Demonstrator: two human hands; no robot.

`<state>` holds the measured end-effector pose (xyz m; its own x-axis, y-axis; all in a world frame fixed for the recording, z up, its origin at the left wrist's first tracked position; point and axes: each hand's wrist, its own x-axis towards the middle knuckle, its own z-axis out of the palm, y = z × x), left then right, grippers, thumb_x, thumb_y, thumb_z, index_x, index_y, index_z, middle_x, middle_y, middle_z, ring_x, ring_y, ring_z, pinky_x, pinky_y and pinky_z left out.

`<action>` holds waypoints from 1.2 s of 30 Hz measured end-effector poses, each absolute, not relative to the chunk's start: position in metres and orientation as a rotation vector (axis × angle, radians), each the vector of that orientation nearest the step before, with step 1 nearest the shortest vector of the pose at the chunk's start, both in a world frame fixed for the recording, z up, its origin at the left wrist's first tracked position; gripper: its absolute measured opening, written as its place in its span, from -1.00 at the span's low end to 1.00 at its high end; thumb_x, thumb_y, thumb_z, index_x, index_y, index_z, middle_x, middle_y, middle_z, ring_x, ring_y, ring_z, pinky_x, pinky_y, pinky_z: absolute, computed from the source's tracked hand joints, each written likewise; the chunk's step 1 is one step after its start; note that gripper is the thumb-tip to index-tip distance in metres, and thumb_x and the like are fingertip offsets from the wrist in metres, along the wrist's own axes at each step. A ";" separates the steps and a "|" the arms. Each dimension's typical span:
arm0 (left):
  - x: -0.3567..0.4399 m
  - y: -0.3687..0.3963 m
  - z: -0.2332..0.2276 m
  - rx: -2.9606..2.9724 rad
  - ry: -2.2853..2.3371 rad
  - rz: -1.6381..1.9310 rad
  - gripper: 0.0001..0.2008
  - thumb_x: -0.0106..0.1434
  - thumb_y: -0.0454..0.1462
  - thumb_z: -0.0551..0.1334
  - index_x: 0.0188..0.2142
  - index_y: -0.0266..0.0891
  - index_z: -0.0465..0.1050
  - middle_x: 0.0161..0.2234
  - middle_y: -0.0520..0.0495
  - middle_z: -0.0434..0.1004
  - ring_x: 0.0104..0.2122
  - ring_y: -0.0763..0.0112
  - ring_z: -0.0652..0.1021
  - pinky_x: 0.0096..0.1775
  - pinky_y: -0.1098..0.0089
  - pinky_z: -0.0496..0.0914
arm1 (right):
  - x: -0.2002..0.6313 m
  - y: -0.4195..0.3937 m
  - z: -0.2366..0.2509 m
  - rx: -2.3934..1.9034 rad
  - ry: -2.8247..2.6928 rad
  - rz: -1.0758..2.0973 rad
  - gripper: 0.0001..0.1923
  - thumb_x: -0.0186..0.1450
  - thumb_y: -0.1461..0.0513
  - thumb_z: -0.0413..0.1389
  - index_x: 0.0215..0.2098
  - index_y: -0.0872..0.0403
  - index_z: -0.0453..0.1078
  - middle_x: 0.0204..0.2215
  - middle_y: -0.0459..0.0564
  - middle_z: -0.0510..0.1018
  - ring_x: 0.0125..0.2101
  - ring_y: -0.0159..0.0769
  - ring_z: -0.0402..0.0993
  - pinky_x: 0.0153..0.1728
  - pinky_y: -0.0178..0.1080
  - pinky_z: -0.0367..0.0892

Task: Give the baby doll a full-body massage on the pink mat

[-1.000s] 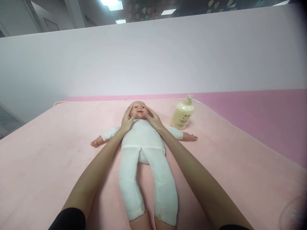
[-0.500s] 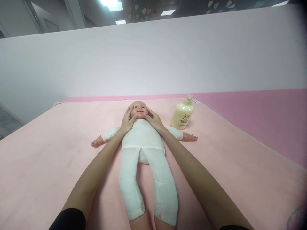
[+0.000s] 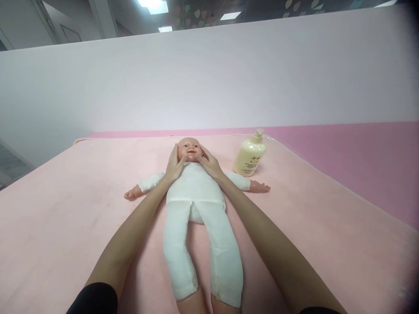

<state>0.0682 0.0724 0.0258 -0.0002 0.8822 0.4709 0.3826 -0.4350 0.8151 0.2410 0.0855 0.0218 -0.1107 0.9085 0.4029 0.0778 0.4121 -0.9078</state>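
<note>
A baby doll point(image 3: 195, 185) with a white cloth body lies on its back, arms spread and legs toward me. My left hand point(image 3: 175, 165) curves round one side of its head, fingers along the temple and thumb by the chin. On the opposite side my right hand point(image 3: 209, 164) cups the cheek in the same way, its thumb near the mouth. The doll's head point(image 3: 189, 143) is held between both palms, face up. The undersides of my fingers are partly hidden against the head.
A pale yellow pump bottle point(image 3: 250, 157) stands beside the doll's arm on the right. Under everything is a pink blanket point(image 3: 310, 209), with a darker pink surface point(image 3: 366, 161) past its right edge. A white partition point(image 3: 209, 83) rises behind.
My left fingertips have slid slightly outward from the brow to the side of the doll's head. My right hand, the doll and the bottle stay nearly where they were.
</note>
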 end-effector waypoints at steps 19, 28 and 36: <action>0.064 0.083 0.018 1.942 1.300 1.458 -0.27 0.25 0.11 0.04 0.29 -0.21 0.02 0.32 -0.20 0.02 0.31 0.24 0.08 0.31 0.19 -0.03 | 0.243 0.087 0.024 -0.938 -1.552 0.910 -0.11 0.09 -0.23 0.12 0.27 -0.01 0.14 0.26 -0.07 0.17 0.26 -0.18 0.09 0.27 -0.13 0.03; 0.067 0.075 0.025 1.858 1.303 1.514 -0.33 0.26 0.12 0.01 0.24 -0.18 0.13 0.28 -0.16 0.13 0.28 0.26 0.17 0.29 0.21 0.04 | 0.243 0.087 0.023 -0.918 -1.479 0.908 -0.19 0.13 -0.24 0.07 0.21 -0.01 0.25 0.22 -0.05 0.25 0.24 -0.19 0.12 0.26 -0.12 0.05; 0.066 0.076 0.022 1.854 1.326 1.466 -0.18 0.10 0.06 0.27 0.28 -0.16 0.07 0.30 -0.19 0.06 0.29 0.15 0.13 0.27 0.17 0.09 | 0.241 0.082 0.026 -0.869 -1.478 0.972 -0.05 -0.01 -0.09 0.30 0.26 0.04 0.16 0.25 0.01 0.21 0.23 -0.13 0.15 0.24 -0.14 0.12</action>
